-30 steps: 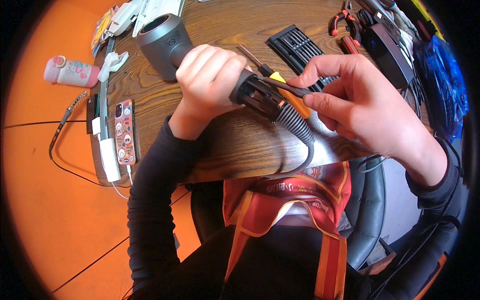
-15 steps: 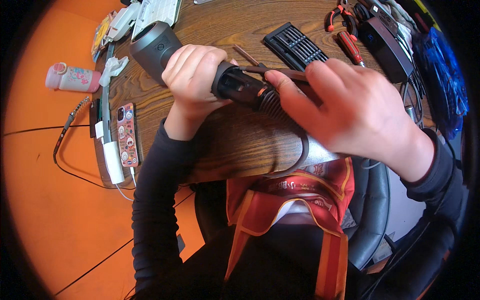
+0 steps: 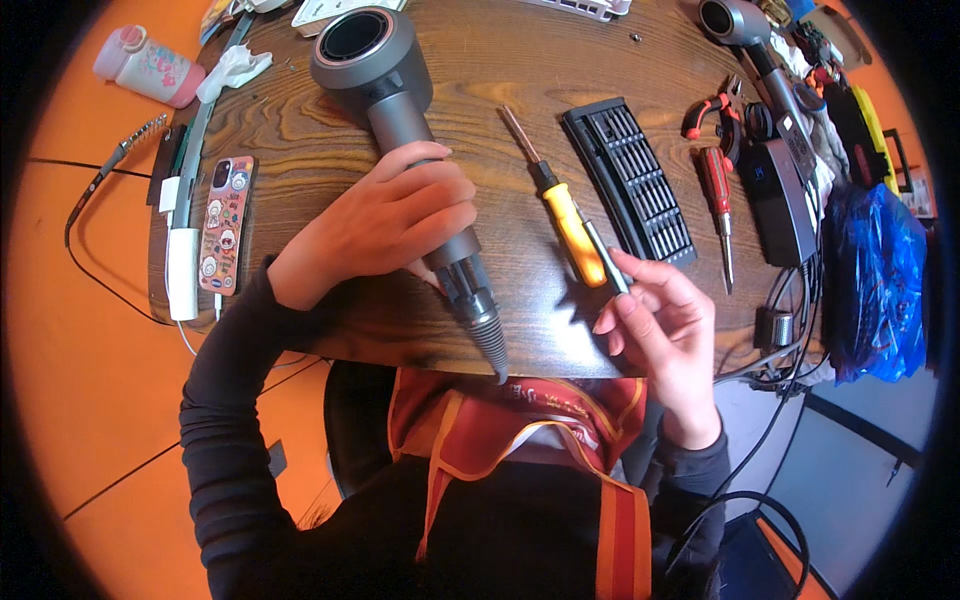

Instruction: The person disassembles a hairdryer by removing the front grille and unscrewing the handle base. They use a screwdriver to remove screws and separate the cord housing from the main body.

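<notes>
My left hand [image 3: 405, 220] is wrapped round the handle of a grey hair dryer [image 3: 385, 70]. The dryer's round head points away from me. At the near end of its handle the casing is off, baring dark inner parts [image 3: 465, 285] above a ribbed cord sleeve [image 3: 490, 345]. Between thumb and fingers, my right hand [image 3: 660, 325] pinches a slim tapered metal tool [image 3: 606, 258] that looks like tweezers, apart from the dryer. Just beyond it lies a yellow-handled screwdriver [image 3: 572, 232] on the wooden table [image 3: 470, 110].
Right of the yellow screwdriver lies a black bit case [image 3: 640, 180]. Farther right are a red screwdriver [image 3: 717, 190], red-handled pliers [image 3: 715, 118], a dark box [image 3: 778, 200], another hair dryer [image 3: 745, 35] and a blue plastic bag [image 3: 875, 285]. A phone [image 3: 228, 225] and soldering iron [image 3: 105, 170] are leftward.
My right hand has drawn back from the dryer's opened handle with the slim tool still pinched. The dryer has swung more upright, its cord end nearer me. My view has shifted, showing more of the right side.
</notes>
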Tool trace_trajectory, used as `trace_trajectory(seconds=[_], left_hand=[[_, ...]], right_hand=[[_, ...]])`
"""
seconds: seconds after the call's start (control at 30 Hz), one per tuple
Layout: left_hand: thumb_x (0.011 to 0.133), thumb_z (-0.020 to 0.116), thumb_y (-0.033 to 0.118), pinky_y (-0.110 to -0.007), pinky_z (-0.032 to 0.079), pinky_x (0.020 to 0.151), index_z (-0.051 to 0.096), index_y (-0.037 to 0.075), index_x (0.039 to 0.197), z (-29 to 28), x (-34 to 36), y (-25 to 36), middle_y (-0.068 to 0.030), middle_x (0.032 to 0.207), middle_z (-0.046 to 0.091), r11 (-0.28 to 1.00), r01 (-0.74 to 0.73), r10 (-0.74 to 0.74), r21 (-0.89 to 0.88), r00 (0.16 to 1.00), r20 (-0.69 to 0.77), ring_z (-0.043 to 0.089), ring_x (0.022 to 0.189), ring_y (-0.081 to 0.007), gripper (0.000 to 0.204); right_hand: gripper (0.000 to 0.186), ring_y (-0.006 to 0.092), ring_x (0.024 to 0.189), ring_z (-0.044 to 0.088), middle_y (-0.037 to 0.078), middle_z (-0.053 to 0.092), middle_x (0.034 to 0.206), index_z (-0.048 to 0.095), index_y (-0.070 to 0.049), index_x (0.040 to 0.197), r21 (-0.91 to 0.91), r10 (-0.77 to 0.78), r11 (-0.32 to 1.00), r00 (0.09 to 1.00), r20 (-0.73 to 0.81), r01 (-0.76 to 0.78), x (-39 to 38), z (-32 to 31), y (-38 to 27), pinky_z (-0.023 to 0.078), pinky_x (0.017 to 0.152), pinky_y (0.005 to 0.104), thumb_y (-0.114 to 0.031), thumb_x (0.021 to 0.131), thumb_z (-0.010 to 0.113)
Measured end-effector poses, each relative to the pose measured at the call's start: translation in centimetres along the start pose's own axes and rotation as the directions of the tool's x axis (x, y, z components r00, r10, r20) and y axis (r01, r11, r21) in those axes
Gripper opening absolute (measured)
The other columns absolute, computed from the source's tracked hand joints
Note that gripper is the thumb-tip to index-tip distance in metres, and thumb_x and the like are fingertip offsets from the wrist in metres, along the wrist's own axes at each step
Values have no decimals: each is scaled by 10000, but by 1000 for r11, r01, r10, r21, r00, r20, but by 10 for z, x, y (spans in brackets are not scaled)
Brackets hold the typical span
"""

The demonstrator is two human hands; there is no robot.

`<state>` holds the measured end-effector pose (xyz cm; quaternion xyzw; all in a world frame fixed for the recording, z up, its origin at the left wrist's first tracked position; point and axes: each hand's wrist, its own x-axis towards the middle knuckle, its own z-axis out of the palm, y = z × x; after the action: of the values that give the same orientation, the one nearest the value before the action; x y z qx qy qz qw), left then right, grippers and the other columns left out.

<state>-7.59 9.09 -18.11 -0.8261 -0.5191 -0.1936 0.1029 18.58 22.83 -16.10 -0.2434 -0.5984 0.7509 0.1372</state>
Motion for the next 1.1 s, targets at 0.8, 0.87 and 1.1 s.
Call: trace_trajectory(seconds=[0.8, 0.87, 1.1], left_hand=[[711, 699, 44, -299, 450, 725, 665, 74, 836, 7, 79, 34, -26, 817, 616, 617, 362, -557, -699, 828, -63, 586, 777, -187, 132], [751, 685, 39, -239, 452, 648, 668, 20, 810, 7, 84, 33, -36, 809, 637, 445, 372, -592, -815, 805, 44, 596, 736, -126, 65], [779, 659, -27, -210, 466, 680, 652, -26, 833, 5, 85, 41, -71, 798, 644, -244, 302, -655, -922, 649, 386, 600, 758, -107, 55]], right_hand=[[281, 156, 723, 638, 133, 658, 819, 631, 28, 1063, -171, -363, 925, 923, -125, 340, 1, -2, 29, 498, 682, 244, 79, 787, 606], [280, 167, 705, 641, 142, 659, 805, 634, 37, 1050, -184, -365, 923, 922, -129, 339, 1, -3, 29, 500, 678, 252, 81, 775, 612], [291, 196, 686, 651, 174, 661, 831, 613, 84, 1034, -242, -420, 886, 906, -61, 395, -1, -1, 23, 521, 626, 262, 106, 744, 625]])
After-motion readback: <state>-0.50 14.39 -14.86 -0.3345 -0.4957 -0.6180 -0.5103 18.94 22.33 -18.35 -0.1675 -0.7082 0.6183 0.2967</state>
